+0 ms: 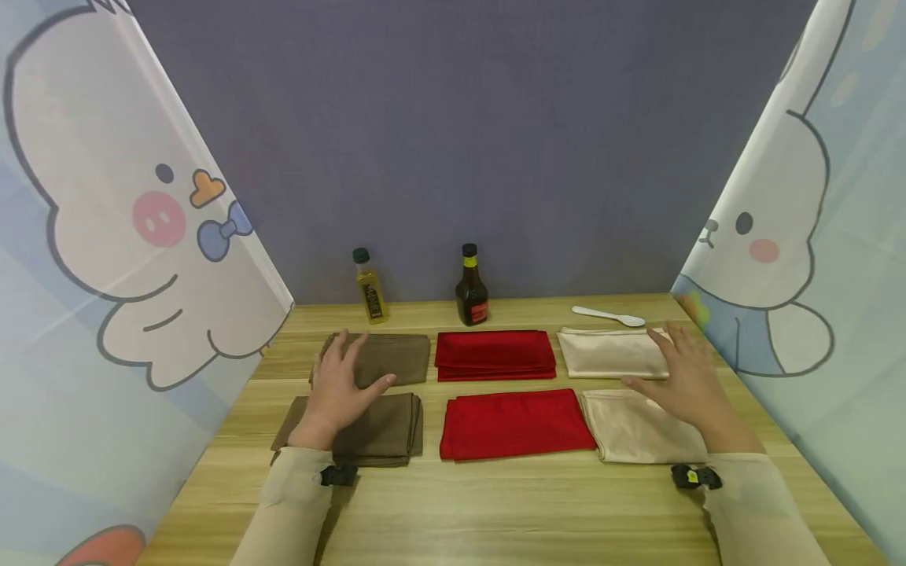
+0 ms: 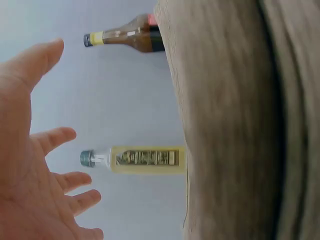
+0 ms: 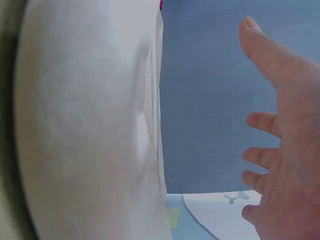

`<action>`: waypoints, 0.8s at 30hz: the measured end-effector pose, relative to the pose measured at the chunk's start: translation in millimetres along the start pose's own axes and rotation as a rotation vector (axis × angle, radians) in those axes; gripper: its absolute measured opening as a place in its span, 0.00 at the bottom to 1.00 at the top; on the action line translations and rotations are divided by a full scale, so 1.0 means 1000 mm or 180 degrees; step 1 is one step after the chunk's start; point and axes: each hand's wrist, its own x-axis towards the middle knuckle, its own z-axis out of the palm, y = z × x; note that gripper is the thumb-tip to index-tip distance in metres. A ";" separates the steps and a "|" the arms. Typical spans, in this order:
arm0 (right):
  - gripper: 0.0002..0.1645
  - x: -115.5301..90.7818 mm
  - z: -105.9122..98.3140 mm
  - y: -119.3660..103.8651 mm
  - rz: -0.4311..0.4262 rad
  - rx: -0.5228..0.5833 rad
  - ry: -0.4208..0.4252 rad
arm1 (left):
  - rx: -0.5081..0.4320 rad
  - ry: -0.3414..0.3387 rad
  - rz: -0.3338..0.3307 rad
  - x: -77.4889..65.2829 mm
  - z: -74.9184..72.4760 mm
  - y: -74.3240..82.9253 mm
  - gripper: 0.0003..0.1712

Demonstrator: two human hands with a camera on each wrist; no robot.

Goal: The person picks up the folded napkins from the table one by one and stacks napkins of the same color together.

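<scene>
My left hand [image 1: 341, 393], fingers spread and holding nothing, hovers over two folded brown cloths, one behind [image 1: 396, 358] and one in front [image 1: 378, 428]. In the left wrist view its palm [image 2: 25, 165] shows bare. On the other side my right hand [image 1: 683, 381] is spread above two folded cream cloths, a rear one [image 1: 602, 354] and a front one [image 1: 637, 432]. Its palm [image 3: 300, 160] is bare too in the right wrist view. Between the hands lie two folded red cloths, the rear [image 1: 495, 354] and the front [image 1: 517, 424].
At the back of the wooden table [image 1: 510, 511] stand a yellow oil bottle [image 1: 372, 295] with a dark cap and a dark sauce bottle [image 1: 471, 295]. A white spoon [image 1: 609, 316] lies behind the cream cloths. A grey panel [image 1: 481, 141] and printed side curtains [image 1: 78, 440] enclose the table.
</scene>
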 end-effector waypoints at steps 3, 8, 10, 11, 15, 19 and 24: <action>0.61 -0.001 -0.001 0.004 -0.0054 0.0024 0.0057 | -0.0072 0.0014 0.0012 0.002 0.002 0.007 0.54; 0.58 -0.003 -0.002 0.009 -0.0086 0.0112 0.0107 | -0.0197 0.0059 0.0059 0.005 0.006 0.018 0.52; 0.58 -0.003 -0.002 0.010 -0.0095 0.0133 0.0129 | -0.0229 0.0060 0.0084 0.006 0.008 0.023 0.51; 0.58 -0.004 -0.002 0.011 -0.0098 0.0152 0.0140 | -0.0245 0.0055 0.0089 0.006 0.009 0.025 0.51; 0.56 -0.006 -0.003 0.014 -0.0095 0.0261 0.0168 | -0.0348 0.0040 0.0126 0.007 0.014 0.034 0.50; 0.55 -0.009 -0.006 0.016 -0.0012 0.0367 0.0145 | -0.0485 0.0003 0.0154 0.009 0.018 0.044 0.48; 0.53 -0.012 -0.010 0.022 -0.0055 0.0358 0.0227 | -0.0652 -0.0074 0.0144 0.014 0.024 0.061 0.45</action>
